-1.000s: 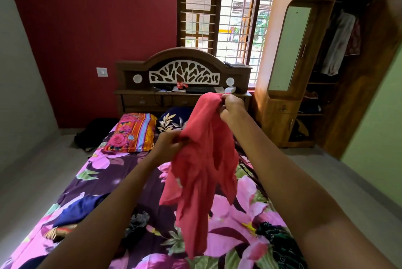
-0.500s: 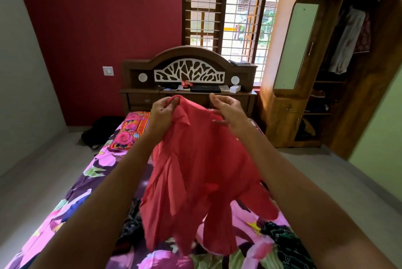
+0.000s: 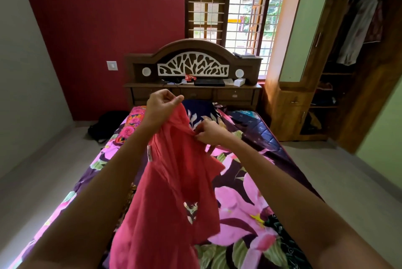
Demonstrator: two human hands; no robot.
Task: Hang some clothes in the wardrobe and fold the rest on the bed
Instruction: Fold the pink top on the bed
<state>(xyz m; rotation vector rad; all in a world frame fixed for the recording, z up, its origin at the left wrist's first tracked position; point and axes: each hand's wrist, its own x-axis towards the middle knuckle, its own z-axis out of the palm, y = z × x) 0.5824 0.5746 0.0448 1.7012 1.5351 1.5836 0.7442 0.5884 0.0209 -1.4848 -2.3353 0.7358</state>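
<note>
A coral-red garment (image 3: 171,194) hangs in the air over the bed (image 3: 245,205), which is covered by a purple sheet with big pink flowers. My left hand (image 3: 159,108) pinches the garment's top edge and holds it highest. Lower and to the right, my right hand (image 3: 210,132) pinches another part of the upper edge. The cloth drapes down between my forearms and hides the bed's middle. The wooden wardrobe (image 3: 304,55) stands open at the right, with a pale garment (image 3: 356,31) hanging inside.
A dark patterned garment (image 3: 280,238) lies on the bed at the lower right. Floral pillows (image 3: 132,120) sit by the carved headboard (image 3: 193,66), whose shelf holds small items. A black bag (image 3: 106,125) lies on the floor left of the bed. Grey floor runs along both sides.
My right hand dropped from level with the left to a lower spot on the garment. The left hand rose slightly, and the cloth now hangs longer and narrower.
</note>
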